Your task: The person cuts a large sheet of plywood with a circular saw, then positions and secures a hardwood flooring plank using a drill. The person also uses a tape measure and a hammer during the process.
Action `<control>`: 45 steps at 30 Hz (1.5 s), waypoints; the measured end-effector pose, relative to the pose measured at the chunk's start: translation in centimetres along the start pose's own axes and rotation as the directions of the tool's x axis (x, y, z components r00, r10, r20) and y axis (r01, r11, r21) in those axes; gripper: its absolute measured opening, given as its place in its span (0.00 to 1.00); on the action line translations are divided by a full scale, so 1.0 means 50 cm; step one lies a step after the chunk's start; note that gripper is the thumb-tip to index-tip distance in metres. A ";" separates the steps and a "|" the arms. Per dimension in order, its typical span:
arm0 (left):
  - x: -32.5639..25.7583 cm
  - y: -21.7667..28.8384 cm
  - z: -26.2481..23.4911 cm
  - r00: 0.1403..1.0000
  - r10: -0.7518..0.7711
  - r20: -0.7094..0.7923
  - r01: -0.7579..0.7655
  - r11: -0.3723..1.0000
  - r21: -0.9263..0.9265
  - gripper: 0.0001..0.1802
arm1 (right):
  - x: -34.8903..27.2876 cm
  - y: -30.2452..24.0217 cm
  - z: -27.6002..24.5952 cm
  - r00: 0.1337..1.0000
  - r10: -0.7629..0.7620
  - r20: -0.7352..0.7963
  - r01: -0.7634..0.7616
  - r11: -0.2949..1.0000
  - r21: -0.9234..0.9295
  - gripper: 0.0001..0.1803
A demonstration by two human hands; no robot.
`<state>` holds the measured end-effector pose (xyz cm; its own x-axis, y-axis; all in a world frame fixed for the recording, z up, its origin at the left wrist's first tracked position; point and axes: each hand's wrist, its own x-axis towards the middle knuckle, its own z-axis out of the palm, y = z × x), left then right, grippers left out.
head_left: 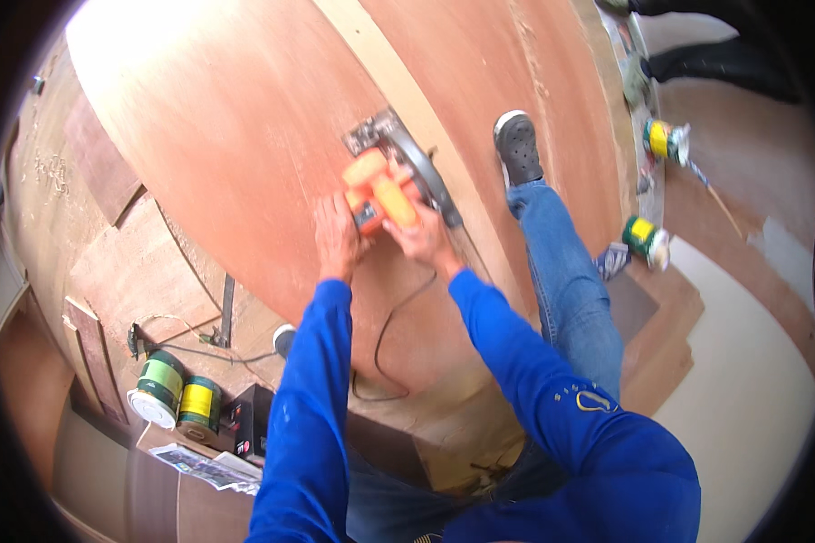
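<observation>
OK, thru the head cam I've got an orange circular saw [365, 168] mid-view, resting on the big reddish-brown wood sheet [244, 136], its dark curved guard [424, 174] right at the pale strip [398, 86]. My right hand [426, 242] is curled closed round the saw's rear handle. My left hand [337, 233] is up against the saw's L side, fingers partly bent; can't tell how firmly it grips, if at all. A dark cord [382, 337] loops on the sheet below the hands. R of the saw, approx level w/ it, a dark shoe [519, 149] stands on the sheet. Lower L: two green paint cans [199, 403] beside a black box [252, 421]. Far R: two more cans w/ yellow labels [643, 237], near the sheet's edge.
</observation>
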<state>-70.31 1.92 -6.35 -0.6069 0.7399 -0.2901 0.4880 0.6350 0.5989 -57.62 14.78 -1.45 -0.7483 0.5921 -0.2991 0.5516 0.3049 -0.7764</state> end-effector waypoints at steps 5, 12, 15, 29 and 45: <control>0.012 0.014 0.007 0.997 -0.053 -0.061 0.049 0.997 -0.065 0.48 | 0.006 -0.002 -0.018 1.000 0.009 0.015 -0.012 0.978 0.210 0.24; 0.076 0.005 -0.038 0.997 -0.041 -0.058 0.038 0.998 -0.054 0.52 | 0.094 -0.023 -0.016 0.990 -0.140 0.020 0.133 0.971 0.200 0.15; 0.134 -0.016 -0.080 0.995 -0.065 -0.080 0.061 0.997 -0.057 0.53 | 0.151 -0.064 -0.014 0.992 -0.093 0.089 0.073 0.976 0.205 0.12; 0.581 -0.235 -0.356 0.996 -0.089 -0.002 0.089 0.993 -0.080 0.58 | 0.682 -0.271 0.127 0.974 -0.224 -0.036 0.225 0.931 0.288 0.13; -0.325 0.175 -0.913 0.458 -0.824 0.333 0.763 0.556 0.328 0.50 | 0.841 -0.399 0.097 0.989 0.037 0.142 -0.084 0.936 0.342 0.26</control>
<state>-84.82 -14.67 37.66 -0.4713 -0.1109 -0.8749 0.0142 0.9910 -0.1333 -101.85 29.97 -1.24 -0.7724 0.4906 -0.4034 0.4533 -0.0191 -0.8912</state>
